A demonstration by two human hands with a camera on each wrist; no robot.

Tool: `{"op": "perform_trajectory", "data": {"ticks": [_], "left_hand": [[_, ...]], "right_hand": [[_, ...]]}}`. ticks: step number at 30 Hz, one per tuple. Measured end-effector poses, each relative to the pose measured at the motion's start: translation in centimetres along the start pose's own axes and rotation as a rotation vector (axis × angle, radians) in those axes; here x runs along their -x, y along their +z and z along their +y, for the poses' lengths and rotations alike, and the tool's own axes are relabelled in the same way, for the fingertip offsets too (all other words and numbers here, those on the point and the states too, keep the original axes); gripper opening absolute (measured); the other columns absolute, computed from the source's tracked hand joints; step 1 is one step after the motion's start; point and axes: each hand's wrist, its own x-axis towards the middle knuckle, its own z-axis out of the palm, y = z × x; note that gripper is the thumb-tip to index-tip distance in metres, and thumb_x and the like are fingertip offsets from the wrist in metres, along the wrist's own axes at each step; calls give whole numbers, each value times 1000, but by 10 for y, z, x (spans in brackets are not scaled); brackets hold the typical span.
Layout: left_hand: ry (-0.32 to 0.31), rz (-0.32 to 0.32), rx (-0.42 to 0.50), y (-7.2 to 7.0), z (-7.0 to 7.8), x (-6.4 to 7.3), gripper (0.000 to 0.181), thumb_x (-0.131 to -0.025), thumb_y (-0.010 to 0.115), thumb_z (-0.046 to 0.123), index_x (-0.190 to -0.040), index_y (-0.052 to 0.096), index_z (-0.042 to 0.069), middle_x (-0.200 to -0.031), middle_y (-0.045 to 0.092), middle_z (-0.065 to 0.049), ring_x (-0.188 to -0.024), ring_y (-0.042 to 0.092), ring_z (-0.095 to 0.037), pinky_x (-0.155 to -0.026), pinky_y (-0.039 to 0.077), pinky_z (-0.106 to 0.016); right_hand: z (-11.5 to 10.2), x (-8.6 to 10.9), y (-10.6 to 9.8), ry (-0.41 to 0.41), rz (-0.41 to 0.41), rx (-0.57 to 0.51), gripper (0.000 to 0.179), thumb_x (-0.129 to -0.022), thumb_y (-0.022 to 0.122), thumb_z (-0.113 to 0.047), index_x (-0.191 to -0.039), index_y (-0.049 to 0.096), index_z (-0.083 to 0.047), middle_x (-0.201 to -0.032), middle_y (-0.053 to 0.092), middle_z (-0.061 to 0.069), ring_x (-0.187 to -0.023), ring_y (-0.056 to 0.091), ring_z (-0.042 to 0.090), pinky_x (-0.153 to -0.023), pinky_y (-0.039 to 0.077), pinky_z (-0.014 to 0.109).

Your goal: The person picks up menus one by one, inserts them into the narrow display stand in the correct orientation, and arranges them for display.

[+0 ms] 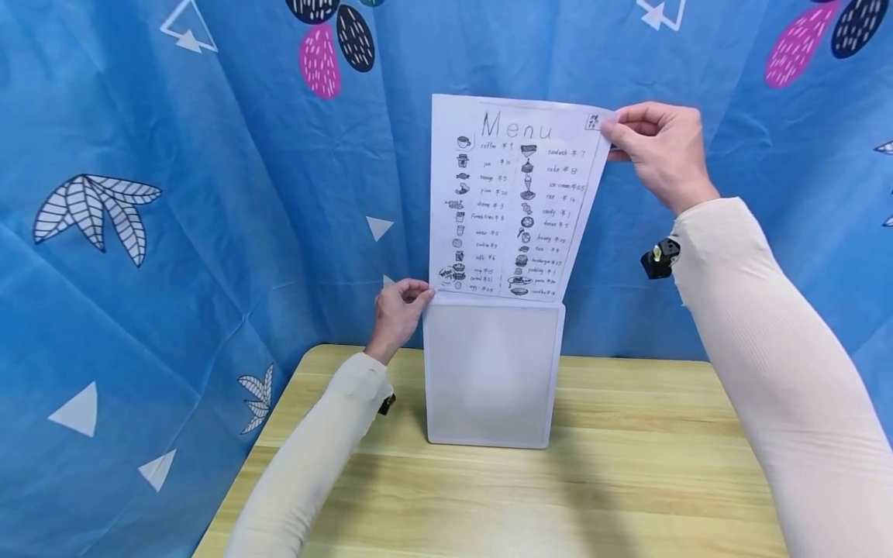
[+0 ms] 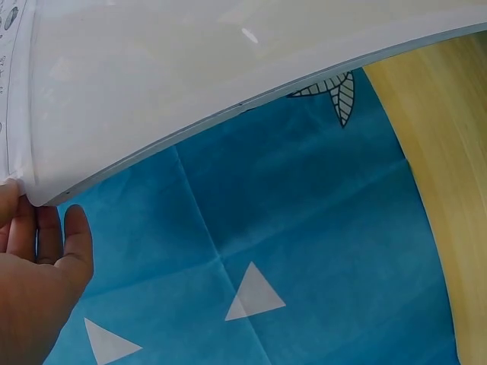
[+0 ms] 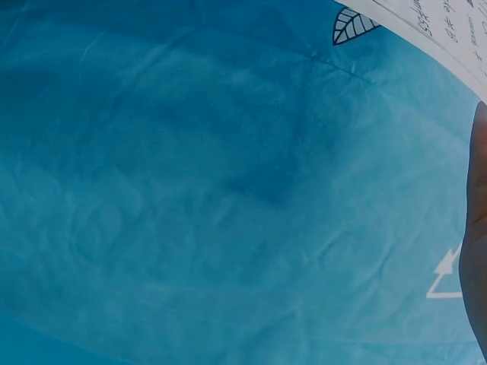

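Note:
A paper menu sheet (image 1: 498,221), headed "Menu" with small drawings and prices, stands upright above a white-framed display board (image 1: 491,376). Its lower edge meets the board's top edge; whether it goes inside the frame I cannot tell. My right hand (image 1: 663,151) pinches the sheet's upper right corner, which bends slightly. At the board's upper left corner, my left hand (image 1: 398,314) pinches the place where sheet and frame meet. In the left wrist view, the left thumb is in front and the fingers (image 2: 76,243) reach behind. Only an edge of the right hand (image 3: 475,228) shows in the right wrist view.
The board's bottom edge is on a light wooden table (image 1: 649,442). Behind and to the left hangs a blue patterned curtain (image 1: 279,194), close to the table's back edge. A small black device (image 1: 659,258) sits on the right wrist.

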Motion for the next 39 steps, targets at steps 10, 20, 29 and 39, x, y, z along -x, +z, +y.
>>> {"op": "perform_trajectory", "data": {"ticks": [10, 20, 29, 39], "left_hand": [[1, 4, 14, 0, -1, 2, 18, -93, 74, 19, -103, 74, 4, -99, 73, -12, -90, 67, -25, -81, 57, -40], [10, -9, 15, -1, -3, 3, 18, -94, 73, 19, -105, 74, 5, -99, 73, -10, -90, 67, -23, -79, 57, -38], [16, 8, 20, 0, -6, 4, 18, -94, 73, 19, -105, 74, 5, -98, 73, -10, -88, 67, -23, -79, 58, -39], [10, 7, 16, 1, -9, 3, 17, -93, 73, 20, -106, 74, 7, -99, 73, -7, -90, 67, -21, -80, 58, -38]], "right_hand": [[-2, 2, 1, -33, -49, 50, 19, -88, 75, -15, -101, 75, -1, -92, 72, 2, -79, 70, 14, -73, 56, 19], [0, 4, 6, -47, -71, 121, 17, -91, 73, -15, -103, 74, -2, -92, 72, -2, -80, 70, 11, -72, 56, 16], [1, 4, 10, -47, -84, 122, 20, -90, 74, -17, -104, 74, -2, -92, 72, -2, -80, 71, 11, -73, 56, 17], [5, 7, 13, -38, -90, 188, 23, -91, 74, -20, -106, 74, -3, -92, 72, -4, -80, 70, 10, -73, 55, 15]]}}
